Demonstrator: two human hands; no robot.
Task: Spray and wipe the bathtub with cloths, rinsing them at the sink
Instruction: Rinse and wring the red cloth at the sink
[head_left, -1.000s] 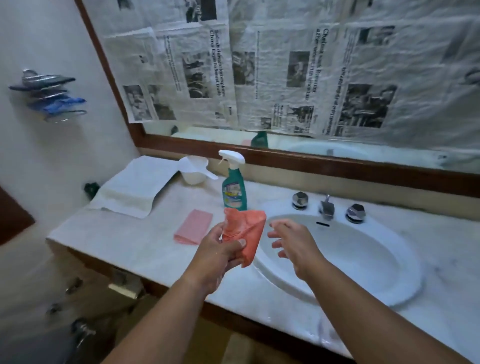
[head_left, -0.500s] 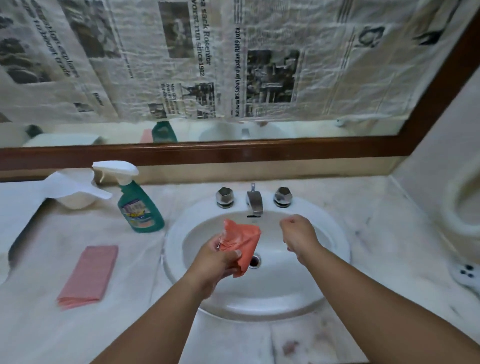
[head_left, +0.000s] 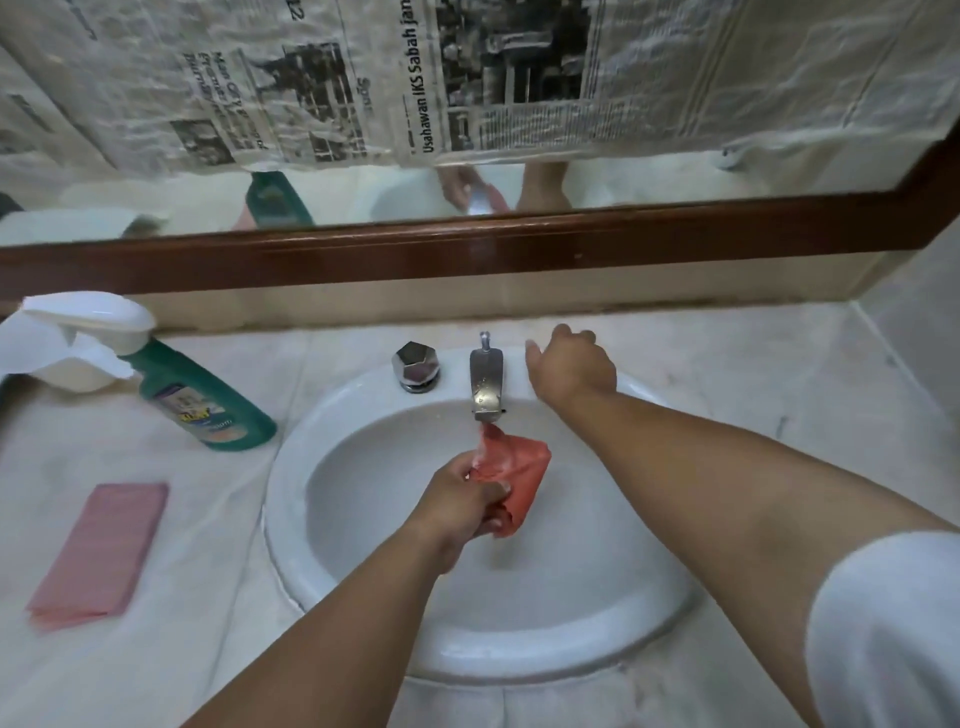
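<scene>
Head view: your left hand (head_left: 462, 499) has its fingers clenched on the bunched orange cloth (head_left: 517, 465) under the spout (head_left: 487, 384), over the sink (head_left: 306, 447); soft, limp, probably heavier soaked, so grip its gathered middle; right hand (head_left: 571, 369) beside the spout, grip unclear.

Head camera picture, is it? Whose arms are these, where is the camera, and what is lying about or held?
No machine here: a person wears a camera on the head, looking down at their own arms. The left hand grips an orange cloth over the sink, just under the spout. The right hand is beside the spout, on its right; what it touches is hidden. On the counter are a green spray bottle and a folded pink cloth.
</scene>
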